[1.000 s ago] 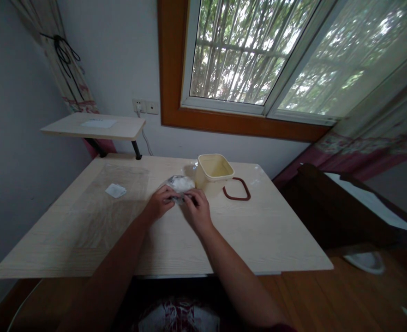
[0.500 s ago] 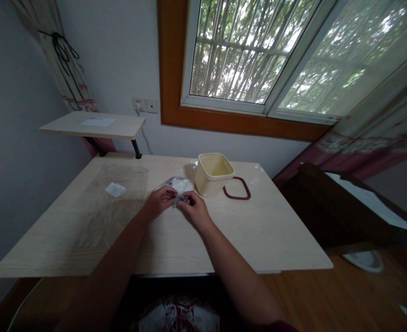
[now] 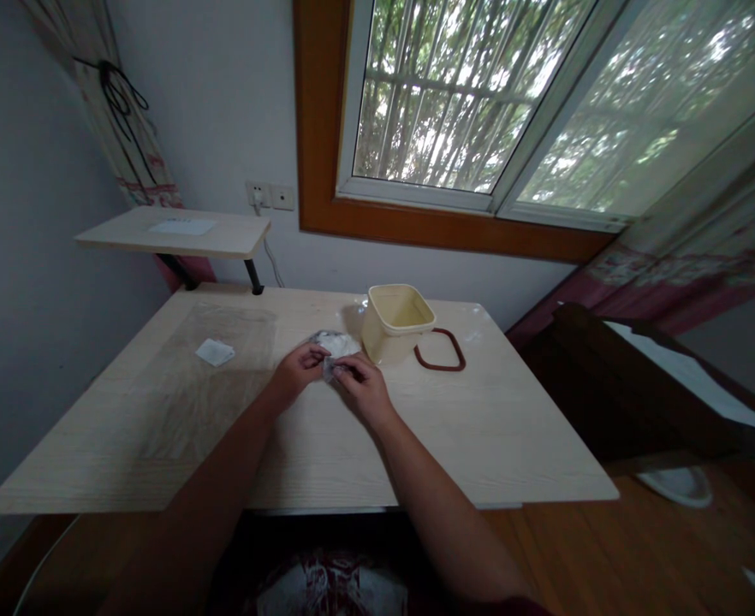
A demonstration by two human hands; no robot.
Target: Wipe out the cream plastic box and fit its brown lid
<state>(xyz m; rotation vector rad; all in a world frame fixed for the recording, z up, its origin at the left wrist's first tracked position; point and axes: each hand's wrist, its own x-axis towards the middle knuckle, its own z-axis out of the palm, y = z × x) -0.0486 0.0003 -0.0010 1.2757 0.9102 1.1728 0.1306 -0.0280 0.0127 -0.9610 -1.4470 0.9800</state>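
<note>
Pinching the clear plastic bag (image 3: 334,343) with its white contents, the left hand (image 3: 295,370) and right hand (image 3: 365,385) meet above the table (image 3: 467,445), just beside the cream square bin (image 3: 391,334); the brown ring (image 3: 461,358) lies beyond it, rightward.

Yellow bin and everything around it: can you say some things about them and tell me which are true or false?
1. The left hand and right hand both hold the plastic bundle. True.
2. The yellow bin lies on its side. False: it stands upright.
3. The brown ring is inside the bin. False: it lies on the table, beside the bin.
4. A white paper lies on the raised shelf. True.
</note>
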